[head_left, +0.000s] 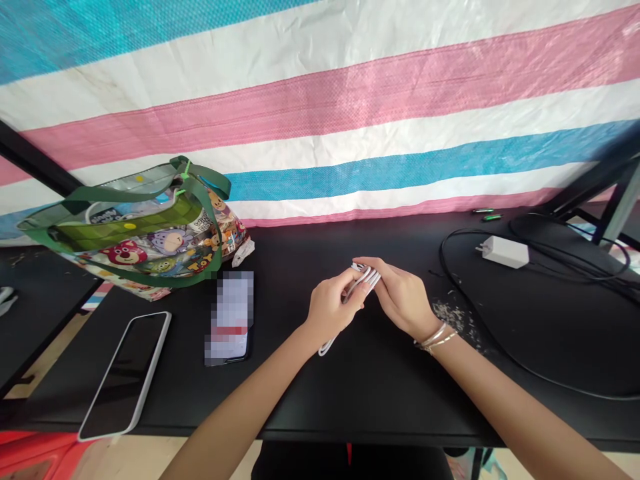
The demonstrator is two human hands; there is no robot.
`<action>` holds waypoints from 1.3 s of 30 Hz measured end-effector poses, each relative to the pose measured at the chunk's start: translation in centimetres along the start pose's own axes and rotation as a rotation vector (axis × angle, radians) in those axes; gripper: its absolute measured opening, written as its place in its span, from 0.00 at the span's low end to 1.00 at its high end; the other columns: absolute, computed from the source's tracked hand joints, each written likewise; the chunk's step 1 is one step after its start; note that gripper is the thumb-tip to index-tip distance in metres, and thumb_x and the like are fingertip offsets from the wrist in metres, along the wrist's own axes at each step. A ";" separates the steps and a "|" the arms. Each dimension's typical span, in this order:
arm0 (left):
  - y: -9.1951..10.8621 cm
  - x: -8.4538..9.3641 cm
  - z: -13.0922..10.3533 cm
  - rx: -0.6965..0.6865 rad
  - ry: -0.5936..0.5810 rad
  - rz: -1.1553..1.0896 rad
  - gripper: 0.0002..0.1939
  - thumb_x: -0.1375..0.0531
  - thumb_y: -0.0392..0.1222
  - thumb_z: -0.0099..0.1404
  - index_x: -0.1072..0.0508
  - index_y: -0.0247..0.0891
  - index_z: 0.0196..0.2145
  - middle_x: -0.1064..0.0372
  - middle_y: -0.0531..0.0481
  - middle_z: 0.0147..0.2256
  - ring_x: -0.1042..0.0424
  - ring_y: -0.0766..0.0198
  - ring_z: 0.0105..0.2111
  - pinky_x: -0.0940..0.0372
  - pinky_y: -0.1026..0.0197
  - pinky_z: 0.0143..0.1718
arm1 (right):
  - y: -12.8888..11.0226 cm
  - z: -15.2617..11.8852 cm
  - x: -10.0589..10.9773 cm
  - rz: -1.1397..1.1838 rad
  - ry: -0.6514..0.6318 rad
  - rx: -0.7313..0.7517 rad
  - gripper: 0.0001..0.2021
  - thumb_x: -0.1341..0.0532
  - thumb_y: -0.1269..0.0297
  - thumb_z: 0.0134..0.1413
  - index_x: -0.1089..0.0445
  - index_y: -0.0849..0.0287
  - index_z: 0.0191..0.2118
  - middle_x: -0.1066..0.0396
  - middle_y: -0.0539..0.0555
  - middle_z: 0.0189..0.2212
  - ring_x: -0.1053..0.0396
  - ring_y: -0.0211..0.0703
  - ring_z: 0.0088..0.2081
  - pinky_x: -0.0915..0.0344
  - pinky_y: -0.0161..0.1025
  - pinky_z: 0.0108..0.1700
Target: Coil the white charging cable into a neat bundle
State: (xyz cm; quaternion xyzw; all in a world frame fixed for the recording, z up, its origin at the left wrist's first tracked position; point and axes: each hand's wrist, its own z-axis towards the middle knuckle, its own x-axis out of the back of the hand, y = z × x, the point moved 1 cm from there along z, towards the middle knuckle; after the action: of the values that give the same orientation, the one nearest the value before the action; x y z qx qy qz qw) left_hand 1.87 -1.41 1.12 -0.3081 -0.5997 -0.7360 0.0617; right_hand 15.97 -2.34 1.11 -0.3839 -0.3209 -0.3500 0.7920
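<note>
Two hands, left hand (334,308) and right hand (400,297), close their grip on a coiled white cable (361,280) at frame centre above the black tabletop (360,393). Left: phone (126,373), cartoon bag (145,233) reading "TOY". Right: white charger (505,251), black cord (525,373).

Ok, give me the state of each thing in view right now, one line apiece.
Left hand: closed around the white cable.
Right hand: closed on the cable's top end.
White cable: folded into a bundle, one loop hanging below the left hand.
Phone: flat, screen dark.
Tote bag: tilted on the table, top open.
White charger: lying flat, prongs bare.
Black cable: loosely looped on the table.
</note>
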 end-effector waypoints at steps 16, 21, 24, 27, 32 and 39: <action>-0.7 -0.3 0.2 0.022 -0.035 -0.274 0.08 0.44 0.44 0.62 0.29 0.39 0.31 0.29 0.55 0.24 0.28 0.67 0.27 0.35 0.65 0.33 | 0.3 0.0 0.3 -0.022 0.011 -0.012 0.22 0.51 0.74 0.56 0.29 0.56 0.52 0.25 0.52 0.24 0.30 0.42 0.26 0.37 0.34 0.27; -0.8 -0.3 0.2 0.054 0.003 -0.254 0.08 0.42 0.45 0.61 0.27 0.38 0.31 0.30 0.55 0.23 0.29 0.66 0.26 0.35 0.64 0.33 | 0.3 -0.1 0.3 -0.053 0.049 -0.033 0.21 0.51 0.73 0.56 0.27 0.56 0.49 0.27 0.51 0.21 0.31 0.41 0.24 0.40 0.33 0.25; -0.6 -0.2 0.2 0.082 0.012 -0.222 0.08 0.41 0.45 0.60 0.26 0.38 0.30 0.30 0.55 0.22 0.28 0.65 0.26 0.36 0.65 0.32 | 0.2 -0.2 0.2 -0.079 0.076 -0.045 0.20 0.51 0.73 0.57 0.25 0.56 0.47 0.26 0.51 0.21 0.31 0.40 0.23 0.42 0.33 0.24; -0.4 0.0 0.2 0.072 0.022 -0.197 0.09 0.41 0.44 0.60 0.26 0.37 0.28 0.30 0.54 0.21 0.30 0.65 0.25 0.37 0.65 0.30 | 0.1 -0.2 0.1 -0.092 0.113 -0.040 0.19 0.51 0.73 0.58 0.24 0.57 0.46 0.26 0.52 0.21 0.30 0.40 0.23 0.42 0.33 0.23; -0.4 0.0 0.2 0.077 0.046 -0.187 0.09 0.39 0.44 0.58 0.27 0.36 0.25 0.30 0.54 0.21 0.32 0.66 0.25 0.39 0.65 0.30 | 0.1 -0.3 0.1 -0.063 0.113 -0.076 0.18 0.50 0.72 0.59 0.24 0.55 0.45 0.24 0.52 0.24 0.28 0.41 0.25 0.41 0.33 0.24; -0.5 -0.3 0.2 0.112 0.037 -0.281 0.08 0.39 0.43 0.58 0.27 0.36 0.26 0.31 0.54 0.22 0.32 0.67 0.25 0.38 0.66 0.30 | 0.2 -0.2 0.2 0.101 0.173 -0.132 0.11 0.45 0.70 0.56 0.25 0.56 0.38 0.22 0.53 0.29 0.27 0.41 0.26 0.36 0.34 0.27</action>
State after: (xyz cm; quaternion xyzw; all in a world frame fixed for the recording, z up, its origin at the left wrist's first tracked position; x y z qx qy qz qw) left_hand 1.92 -1.17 0.59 -0.2035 -0.6759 -0.7082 -0.0139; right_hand 16.32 -2.45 1.11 -0.4191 -0.2076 -0.3617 0.8065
